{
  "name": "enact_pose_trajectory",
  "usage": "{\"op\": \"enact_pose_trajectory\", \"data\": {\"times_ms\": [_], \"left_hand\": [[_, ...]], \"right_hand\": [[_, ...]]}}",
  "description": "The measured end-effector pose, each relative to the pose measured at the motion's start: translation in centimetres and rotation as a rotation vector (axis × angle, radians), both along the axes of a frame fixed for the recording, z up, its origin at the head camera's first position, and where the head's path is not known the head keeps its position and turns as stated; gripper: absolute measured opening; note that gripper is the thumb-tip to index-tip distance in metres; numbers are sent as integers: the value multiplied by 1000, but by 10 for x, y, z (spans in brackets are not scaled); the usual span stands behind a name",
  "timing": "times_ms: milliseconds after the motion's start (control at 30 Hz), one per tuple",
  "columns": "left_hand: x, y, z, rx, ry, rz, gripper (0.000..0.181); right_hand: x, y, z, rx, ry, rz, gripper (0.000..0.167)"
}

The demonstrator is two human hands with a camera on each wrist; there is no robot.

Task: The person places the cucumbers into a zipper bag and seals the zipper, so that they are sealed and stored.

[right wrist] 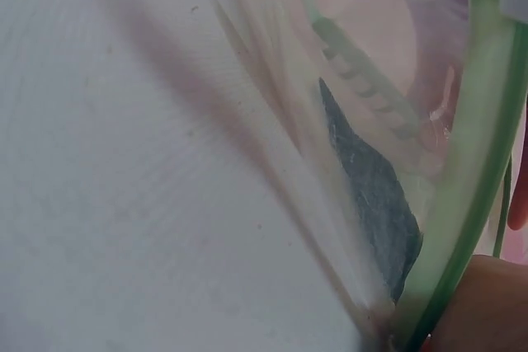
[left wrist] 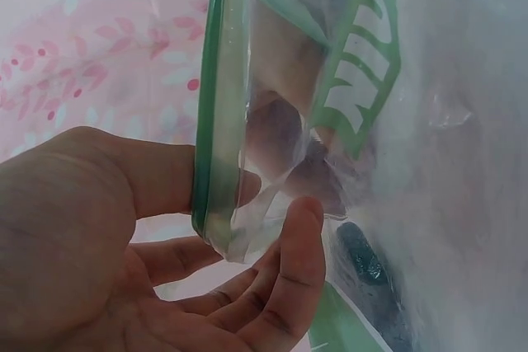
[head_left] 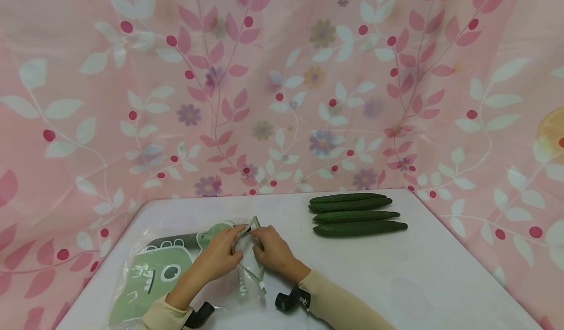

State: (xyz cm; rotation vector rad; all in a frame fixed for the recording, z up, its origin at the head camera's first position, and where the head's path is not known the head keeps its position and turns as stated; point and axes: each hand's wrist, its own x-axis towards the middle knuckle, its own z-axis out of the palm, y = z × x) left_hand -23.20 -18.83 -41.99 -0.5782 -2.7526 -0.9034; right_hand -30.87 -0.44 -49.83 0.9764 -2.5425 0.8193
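1. The left hand (head_left: pixel 218 255) and right hand (head_left: pixel 278 252) both grip the rim of a clear dinosaur-print zip bag (head_left: pixel 154 276), seemingly to spread its mouth.
2. The bag lies beneath and left of the hands; a dark green length (head_left: pixel 178 242), probably a cucumber, shows there.
3. Four cucumbers (head_left: pixel 356 216) lie side by side beyond the right hand, apparently for easy reach.
4. A white table (head_left: pixel 418 271) is underneath, pink floral cloth (head_left: pixel 286 41) behind.

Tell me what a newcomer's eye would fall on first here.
Likely the pink floral backdrop filling the upper part of the head view. Next, four green cucumbers on the white table, to the right of a clear bag with a green cartoon print, whose edge the left hand and right hand grip.
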Motion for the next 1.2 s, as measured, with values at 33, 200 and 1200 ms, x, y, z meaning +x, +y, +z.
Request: {"op": "enact_pose_trajectory", "data": {"times_ms": [33,200,1200], "left_hand": [[0,0,0,3,-4,2,61],[1,-1,-3,17,-7,2,57],[5,-7,10,38,-85,-1,31]], "right_hand": [[0,0,0,-2,7,0,37],[2,4,6,12,-6,9,33],[-16,283,66,-8,-7,-235,27]]}}
